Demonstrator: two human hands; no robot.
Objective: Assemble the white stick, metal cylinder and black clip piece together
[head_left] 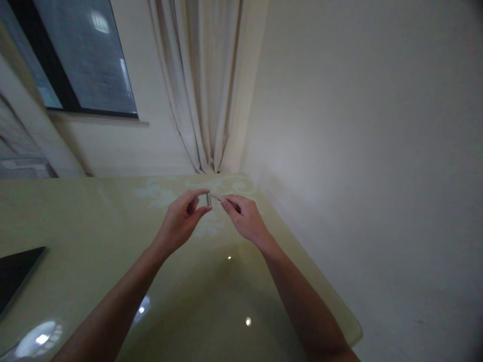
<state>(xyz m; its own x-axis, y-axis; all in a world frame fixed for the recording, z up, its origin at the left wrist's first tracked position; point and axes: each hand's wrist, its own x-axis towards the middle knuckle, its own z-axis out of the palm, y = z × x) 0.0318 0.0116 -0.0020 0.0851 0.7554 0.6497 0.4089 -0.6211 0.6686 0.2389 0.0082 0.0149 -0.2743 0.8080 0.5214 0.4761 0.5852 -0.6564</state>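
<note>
Above the glossy pale green table (94, 216), my left hand (183, 213) pinches a small, thin rectangular piece (209, 199) by its two ends. The piece stands upright between thumb and forefinger and looks greenish with dark and light edges; its kind is too small to tell. My right hand (247, 216), just to the right, closes its fingertips on a slim pale stick (216, 196). The stick's far end points at the upper part of the greenish piece. I cannot tell whether the two touch.
A dark flat panel (18, 274) lies at the table's left edge. Beyond the table hang beige curtains (206, 85) beside a dark-framed window (86, 55). A plain wall (358, 151) runs close along the table's right edge. Lamp reflections show on the tabletop.
</note>
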